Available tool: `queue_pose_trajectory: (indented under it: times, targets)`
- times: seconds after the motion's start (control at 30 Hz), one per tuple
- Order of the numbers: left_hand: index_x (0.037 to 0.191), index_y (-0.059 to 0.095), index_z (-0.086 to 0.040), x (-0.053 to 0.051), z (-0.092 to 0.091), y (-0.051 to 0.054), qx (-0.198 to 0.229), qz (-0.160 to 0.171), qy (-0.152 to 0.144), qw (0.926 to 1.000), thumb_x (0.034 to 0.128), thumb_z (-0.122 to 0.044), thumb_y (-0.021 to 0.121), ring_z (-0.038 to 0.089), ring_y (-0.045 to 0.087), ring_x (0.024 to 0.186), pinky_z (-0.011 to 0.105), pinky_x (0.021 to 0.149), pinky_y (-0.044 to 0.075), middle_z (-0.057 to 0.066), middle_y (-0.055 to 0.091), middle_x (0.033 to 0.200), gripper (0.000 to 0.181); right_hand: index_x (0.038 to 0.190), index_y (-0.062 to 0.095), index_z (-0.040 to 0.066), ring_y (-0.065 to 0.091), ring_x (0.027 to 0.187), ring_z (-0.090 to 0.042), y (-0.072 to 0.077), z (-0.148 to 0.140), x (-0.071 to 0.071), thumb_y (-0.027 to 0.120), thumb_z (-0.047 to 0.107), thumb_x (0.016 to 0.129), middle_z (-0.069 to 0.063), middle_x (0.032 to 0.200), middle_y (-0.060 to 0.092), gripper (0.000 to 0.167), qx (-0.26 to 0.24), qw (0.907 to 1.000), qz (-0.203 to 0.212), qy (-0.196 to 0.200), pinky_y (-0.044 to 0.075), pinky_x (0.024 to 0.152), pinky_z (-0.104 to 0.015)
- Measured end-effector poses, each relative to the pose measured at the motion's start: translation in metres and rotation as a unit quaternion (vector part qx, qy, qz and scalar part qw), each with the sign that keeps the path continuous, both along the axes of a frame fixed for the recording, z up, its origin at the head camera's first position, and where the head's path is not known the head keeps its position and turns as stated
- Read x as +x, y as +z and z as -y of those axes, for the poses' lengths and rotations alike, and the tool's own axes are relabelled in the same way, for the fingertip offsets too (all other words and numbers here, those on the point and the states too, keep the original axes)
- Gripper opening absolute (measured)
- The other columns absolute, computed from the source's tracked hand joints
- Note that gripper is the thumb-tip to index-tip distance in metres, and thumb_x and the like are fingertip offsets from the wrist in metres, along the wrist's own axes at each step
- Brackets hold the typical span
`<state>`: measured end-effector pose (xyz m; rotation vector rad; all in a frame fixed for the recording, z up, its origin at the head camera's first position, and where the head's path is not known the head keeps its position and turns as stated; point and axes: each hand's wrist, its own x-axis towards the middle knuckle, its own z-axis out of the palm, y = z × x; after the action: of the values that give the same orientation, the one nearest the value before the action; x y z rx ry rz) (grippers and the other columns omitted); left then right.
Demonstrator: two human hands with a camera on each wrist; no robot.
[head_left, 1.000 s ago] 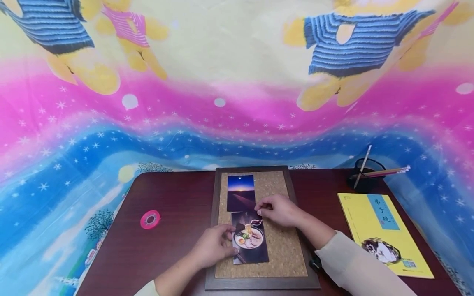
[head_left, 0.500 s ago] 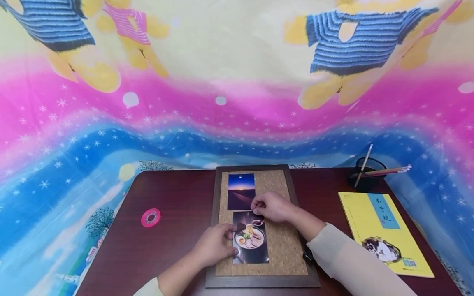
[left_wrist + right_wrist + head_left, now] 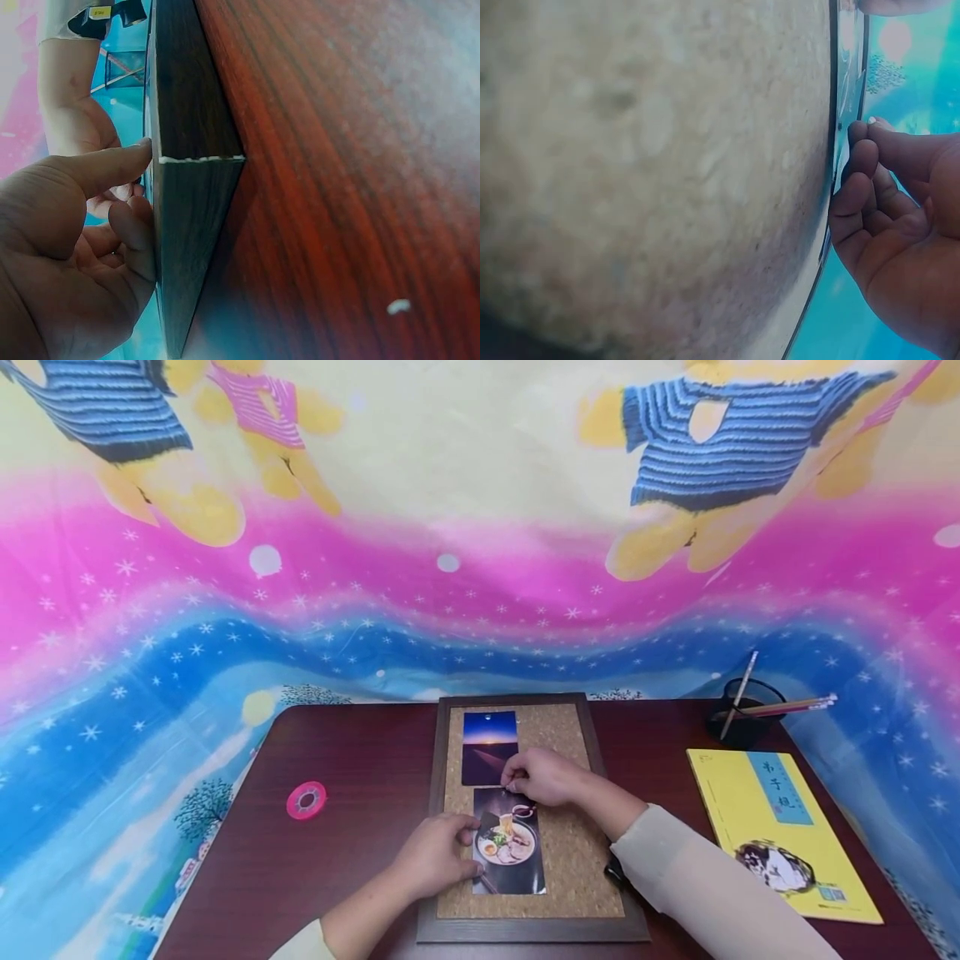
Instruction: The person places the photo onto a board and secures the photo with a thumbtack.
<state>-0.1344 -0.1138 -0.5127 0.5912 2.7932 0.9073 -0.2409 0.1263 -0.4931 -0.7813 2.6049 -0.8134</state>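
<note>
A cork board [image 3: 570, 868] with a dark frame lies on the table. Near its top left is a sunset photo [image 3: 490, 752], a small clear pin [image 3: 487, 717] at its upper edge. Directly below lies a photo of a bowl of ramen [image 3: 513, 877]. My left hand [image 3: 431, 860] presses the ramen photo's left edge, thumb and forefinger spread apart. My right hand [image 3: 547, 777] is at that photo's top edge, thumb and forefinger pinching a small pale pushpin [image 3: 872, 120], mostly hidden by the fingertips. In the left wrist view my left thumb [image 3: 112, 166] extends over the frame's edge.
A pink roll of tape [image 3: 307, 800] lies on the table [image 3: 360, 752] to the left. To the right are a yellow book [image 3: 802, 852] and a black mesh pen holder [image 3: 738, 727] with several pencils. A patterned cloth [image 3: 465, 485] hangs behind.
My right hand has shifted a little to the left along the ramen photo's top edge. My left hand stays at the photo's left edge.
</note>
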Motion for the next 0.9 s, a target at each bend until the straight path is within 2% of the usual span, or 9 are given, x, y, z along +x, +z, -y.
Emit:
queue_pose_trajectory:
  times: [0.27,0.43,0.9]
  targets:
    - [0.119,0.073,-0.009,0.0,0.0,0.0,-0.003,0.008,0.002,1.0,0.0696,-0.025,0.093,0.005,0.054,0.08,0.032,0.079,0.05,-0.013,0.06,0.087,0.056,0.094,0.076,0.018,0.059,0.074,-0.01,0.001,0.007,-0.003,0.07,0.011,0.097,0.01,0.083,0.067,0.01,0.016,0.9996,0.022,0.003,0.05,0.073,-0.034]
    - [0.118,0.073,-0.009,0.0,0.0,0.0,-0.004,0.008,0.004,1.0,0.0692,-0.026,0.093,0.004,0.054,0.079,0.032,0.078,0.05,-0.012,0.06,0.087,0.056,0.093,0.072,0.015,0.057,0.07,-0.011,0.0,0.008,-0.006,0.072,0.008,0.095,0.007,0.076,0.062,0.007,0.009,0.9994,0.033,0.005,0.048,0.069,-0.032]
    - [0.118,0.073,-0.01,0.0,-0.001,-0.001,-0.006,0.008,0.009,0.9999,0.0685,-0.027,0.093,0.003,0.053,0.077,0.031,0.076,0.05,-0.013,0.06,0.087,0.056,0.09,0.075,0.018,0.058,0.074,-0.011,0.002,0.011,-0.014,0.072,0.008,0.096,0.008,0.078,0.065,0.013,0.036,0.9971,0.033,0.059,0.05,0.073,-0.034]
